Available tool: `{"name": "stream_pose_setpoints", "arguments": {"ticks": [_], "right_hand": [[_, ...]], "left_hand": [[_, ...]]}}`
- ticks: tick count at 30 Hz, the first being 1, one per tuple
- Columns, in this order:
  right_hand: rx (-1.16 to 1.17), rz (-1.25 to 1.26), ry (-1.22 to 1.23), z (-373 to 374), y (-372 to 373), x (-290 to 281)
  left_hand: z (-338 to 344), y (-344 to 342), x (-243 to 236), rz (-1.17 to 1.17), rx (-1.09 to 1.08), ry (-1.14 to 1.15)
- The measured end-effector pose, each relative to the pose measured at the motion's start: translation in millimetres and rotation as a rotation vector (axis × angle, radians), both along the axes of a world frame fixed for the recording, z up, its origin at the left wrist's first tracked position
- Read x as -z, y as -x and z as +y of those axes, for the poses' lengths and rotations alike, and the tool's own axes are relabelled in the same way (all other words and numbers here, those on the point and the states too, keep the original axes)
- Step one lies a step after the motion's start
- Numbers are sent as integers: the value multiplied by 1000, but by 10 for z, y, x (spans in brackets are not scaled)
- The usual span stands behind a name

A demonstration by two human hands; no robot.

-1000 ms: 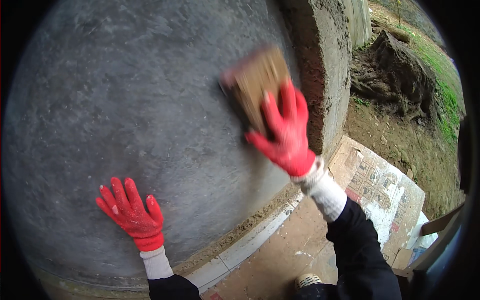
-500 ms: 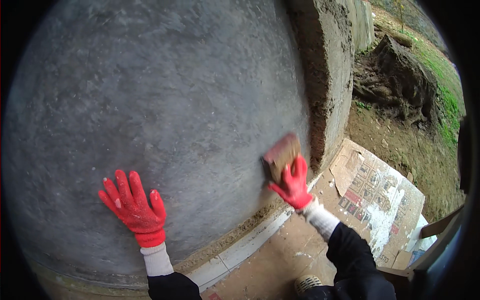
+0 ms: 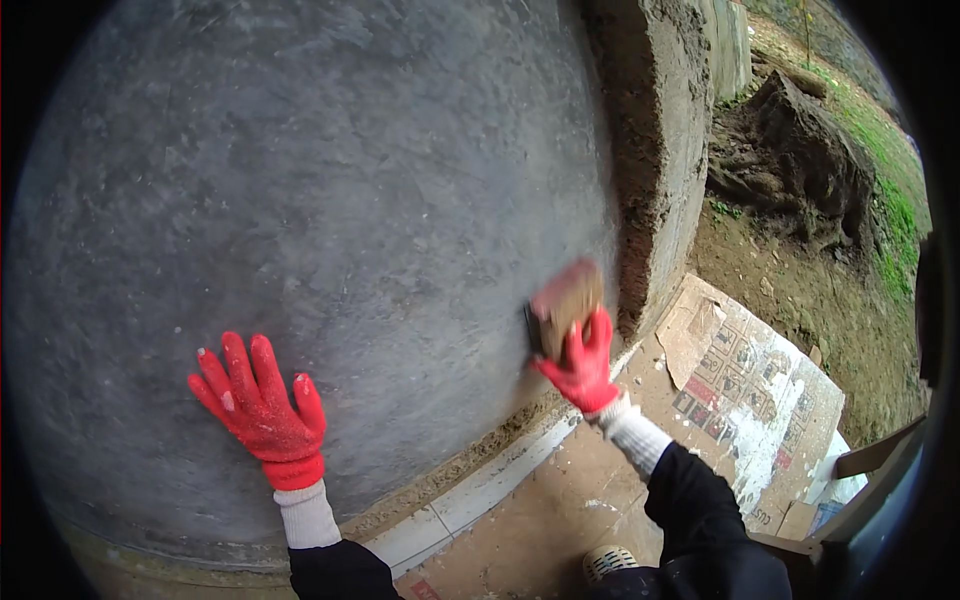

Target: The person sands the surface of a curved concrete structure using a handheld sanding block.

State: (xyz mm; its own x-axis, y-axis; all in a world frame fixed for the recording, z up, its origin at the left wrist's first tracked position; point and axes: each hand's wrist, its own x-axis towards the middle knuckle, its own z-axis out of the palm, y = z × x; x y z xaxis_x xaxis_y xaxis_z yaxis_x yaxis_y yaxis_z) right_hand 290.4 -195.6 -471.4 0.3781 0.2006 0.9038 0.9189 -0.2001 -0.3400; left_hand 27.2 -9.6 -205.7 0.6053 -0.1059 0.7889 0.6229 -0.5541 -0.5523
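A grey, mottled plastered wall (image 3: 400, 150) fills most of the view. My left hand (image 3: 262, 405), in a red coated glove with a white cuff, lies against it with the fingers spread, holding nothing. Lower right on the wall, my right hand (image 3: 584, 370), in a matching glove, grips a sanding block (image 3: 568, 300). The block is wooden with a reddish end and a dark layer at its wall side. It lies close to the wall and is smeared by motion, so its exact contact cannot be made out.
A rough concrete edge (image 3: 655, 170) juts out at the wall's right side. White tiles (image 3: 475, 495) run along the wall's foot. Paint-splashed cardboard (image 3: 750, 400) covers the floor, where a shoe (image 3: 608, 562) shows. Outside are a tree stump (image 3: 800, 160) and a grassy slope.
The sanding block and my right hand have shifted only slightly along the wall, still blurred. My left hand appears a little further up and left, still flat with fingers spread.
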Motion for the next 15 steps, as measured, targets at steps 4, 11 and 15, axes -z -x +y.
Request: {"name": "stream_pose_setpoints", "arguments": {"ticks": [4, 11, 15], "right_hand": [[-20, -20, 71, -9, 42, -19], [201, 24, -359, 246, -338, -2839], [-40, -224, -164, 380, 610, -2953]], "left_hand": [[-20, 29, 0, 15, 1, 8], [-1, 150, 83, -2, 42, 52], [151, 341, 77, -109, 295, 32]]}}
